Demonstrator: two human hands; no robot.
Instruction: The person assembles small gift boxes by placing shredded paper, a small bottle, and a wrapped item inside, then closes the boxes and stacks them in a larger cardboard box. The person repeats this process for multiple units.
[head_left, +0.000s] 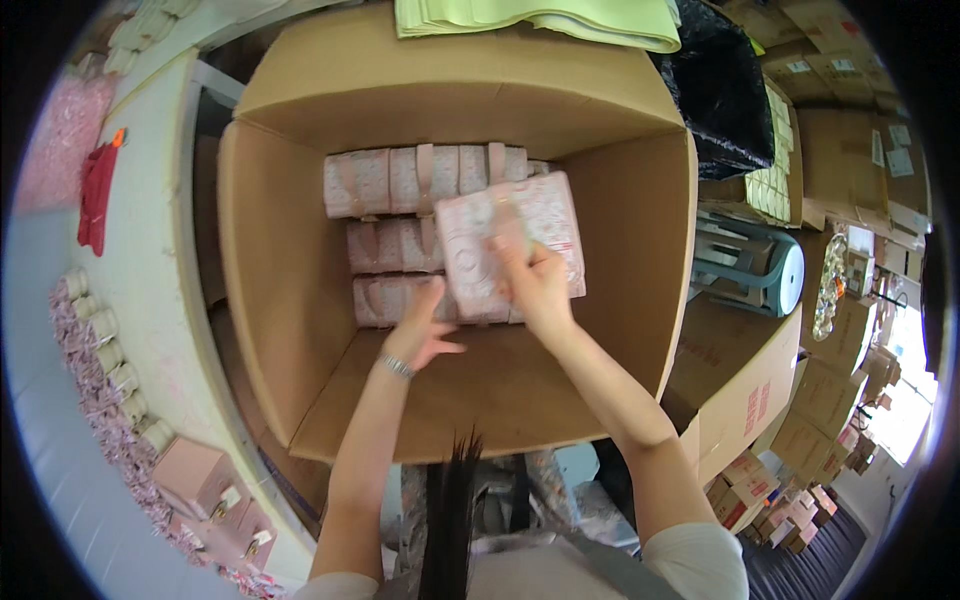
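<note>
My right hand (541, 292) grips a pink-and-white patterned package (469, 259) near its pink strap. The package is tilted above several similar ones and covers part of them. My left hand (416, 334), with a metal bracelet on its wrist, has its fingers apart and nothing in them. It hovers by the front row of patterned packages (390, 300). Behind are a middle row (386, 245) and a back row (360, 180), with pink straps on top. All of them lie inside a large open cardboard box (450, 375).
Yellow-green sheets (540, 16) lie over the box's far flap. On the left runs a white table (157, 300) with a red cloth item (96, 199) and pink boxes (191, 476). At right stand a black plastic bag (716, 97), a blue-grey stool (750, 262) and another open carton (739, 390).
</note>
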